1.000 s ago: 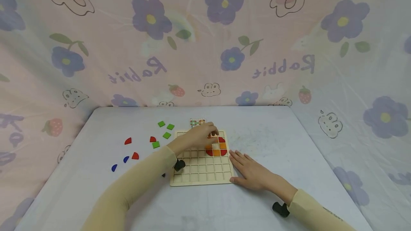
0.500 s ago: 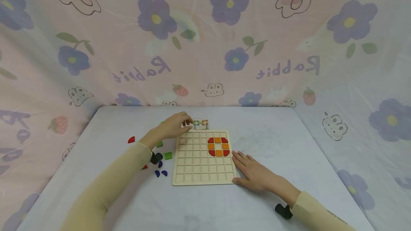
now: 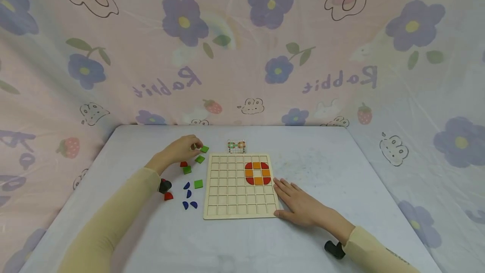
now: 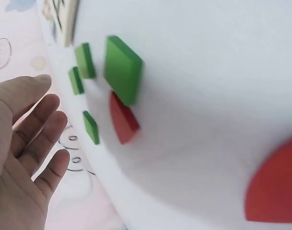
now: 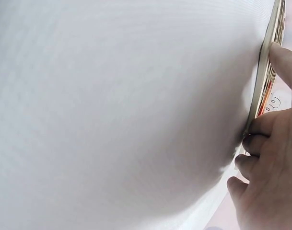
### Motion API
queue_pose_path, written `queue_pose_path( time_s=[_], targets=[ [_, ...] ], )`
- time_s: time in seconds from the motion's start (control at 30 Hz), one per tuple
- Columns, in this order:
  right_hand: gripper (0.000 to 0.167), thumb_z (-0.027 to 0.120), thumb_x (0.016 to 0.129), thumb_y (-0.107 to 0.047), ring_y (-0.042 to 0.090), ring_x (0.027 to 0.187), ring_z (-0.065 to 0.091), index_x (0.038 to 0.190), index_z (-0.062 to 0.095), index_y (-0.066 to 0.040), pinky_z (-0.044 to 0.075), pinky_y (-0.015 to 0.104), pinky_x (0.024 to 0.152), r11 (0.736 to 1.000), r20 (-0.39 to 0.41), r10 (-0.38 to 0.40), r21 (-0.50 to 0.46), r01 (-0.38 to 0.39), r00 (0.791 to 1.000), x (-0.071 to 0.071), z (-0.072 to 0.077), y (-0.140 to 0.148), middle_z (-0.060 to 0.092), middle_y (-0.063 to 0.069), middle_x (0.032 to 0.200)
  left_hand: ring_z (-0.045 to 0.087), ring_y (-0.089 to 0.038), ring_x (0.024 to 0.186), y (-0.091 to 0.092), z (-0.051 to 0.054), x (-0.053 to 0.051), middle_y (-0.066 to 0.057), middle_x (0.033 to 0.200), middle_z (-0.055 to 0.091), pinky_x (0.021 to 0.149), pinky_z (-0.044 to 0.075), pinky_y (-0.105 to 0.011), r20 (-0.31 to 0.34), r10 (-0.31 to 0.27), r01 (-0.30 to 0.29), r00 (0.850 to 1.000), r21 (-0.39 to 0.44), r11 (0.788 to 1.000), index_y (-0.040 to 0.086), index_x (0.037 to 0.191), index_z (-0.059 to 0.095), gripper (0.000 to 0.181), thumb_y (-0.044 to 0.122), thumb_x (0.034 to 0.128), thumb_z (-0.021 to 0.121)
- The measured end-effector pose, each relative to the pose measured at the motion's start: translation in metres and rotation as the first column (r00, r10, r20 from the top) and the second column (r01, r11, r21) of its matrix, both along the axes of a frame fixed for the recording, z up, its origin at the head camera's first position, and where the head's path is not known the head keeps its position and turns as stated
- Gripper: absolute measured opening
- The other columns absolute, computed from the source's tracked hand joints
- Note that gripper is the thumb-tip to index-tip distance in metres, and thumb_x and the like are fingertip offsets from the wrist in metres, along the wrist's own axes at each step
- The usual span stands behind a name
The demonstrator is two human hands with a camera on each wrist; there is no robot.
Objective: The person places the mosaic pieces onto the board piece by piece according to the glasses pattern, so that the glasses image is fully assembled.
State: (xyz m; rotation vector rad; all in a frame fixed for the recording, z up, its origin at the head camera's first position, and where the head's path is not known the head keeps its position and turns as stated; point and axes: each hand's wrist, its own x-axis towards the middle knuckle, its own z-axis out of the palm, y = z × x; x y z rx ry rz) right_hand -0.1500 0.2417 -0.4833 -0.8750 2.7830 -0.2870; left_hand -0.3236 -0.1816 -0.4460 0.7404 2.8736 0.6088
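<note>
My left hand (image 3: 179, 148) hovers over the table's left side, close to a green square tile (image 3: 204, 149). In the left wrist view its fingers (image 4: 42, 129) are loosely bent with nothing between them, and green tiles (image 4: 122, 71) and a red quarter-round tile (image 4: 122, 120) lie beyond. My right hand (image 3: 301, 203) lies with straight fingers against the right edge of a wooden grid board (image 3: 227, 199); the right wrist view has the thumb and fingers touching the board's side (image 5: 261, 81). On the board, red and orange tiles (image 3: 257, 181) form a ring around one bare cell.
A small pattern card (image 3: 236, 146) lies behind the board. Left of the board are several blue half-round tiles (image 3: 188, 194), a green square (image 3: 198, 184) and a red quarter-round tile (image 3: 168, 196). A patterned cloth (image 3: 235, 54) hangs behind the white table (image 3: 322, 151).
My left hand has moved left from above the board, past the card, to the loose green tiles. The right hand stays at the board's edge. The head view has shifted slightly.
</note>
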Motion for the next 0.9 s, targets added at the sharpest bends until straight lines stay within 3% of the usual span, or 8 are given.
queue_pose_path(
  time_s=[0.3, 0.63, 0.9],
  targets=[
    [0.084, 0.054, 0.104, -0.055, 0.037, 0.158, 0.018, 0.162, 0.029, 0.001, 0.022, 0.057, 0.124, 1.0, -0.005, 0.003, 0.002, -0.003, 1.0, 0.0, 0.001, -0.001, 0.019, 0.015, 0.172, 0.06, -0.023, 0.104, -0.01, -0.01, 0.0, -0.003, 0.122, 0.068, 0.09, 0.053, -0.041, 0.108, 0.0, 0.004, 0.994, -0.033, 0.999, 0.012, 0.12, 0.076, 0.023, 0.011, 0.0978, 0.071],
    [0.084, 0.054, 0.105, -0.055, 0.037, 0.158, 0.018, 0.161, 0.029, 0.001, 0.022, 0.058, 0.124, 1.0, -0.007, 0.007, -0.002, -0.007, 1.0, 0.001, 0.001, 0.0, 0.019, 0.015, 0.172, 0.058, -0.021, 0.101, -0.01, -0.013, 0.0, -0.003, 0.125, 0.067, 0.09, 0.051, -0.042, 0.084, -0.044, 0.049, 0.995, -0.06, 0.997, 0.016, 0.119, 0.079, 0.026, 0.009, 0.0953, 0.073],
    [0.084, 0.054, 0.104, -0.055, 0.037, 0.158, 0.018, 0.161, 0.029, 0.001, 0.021, 0.058, 0.124, 1.0, -0.004, 0.001, 0.001, -0.001, 1.0, 0.001, 0.002, 0.0, 0.019, 0.015, 0.172, 0.058, -0.019, 0.097, -0.009, -0.014, 0.001, -0.001, 0.12, 0.068, 0.083, 0.052, -0.036, 0.063, -0.054, 0.058, 0.997, -0.058, 0.997, 0.015, 0.117, 0.079, 0.024, 0.01, 0.0939, 0.075]
  ],
)
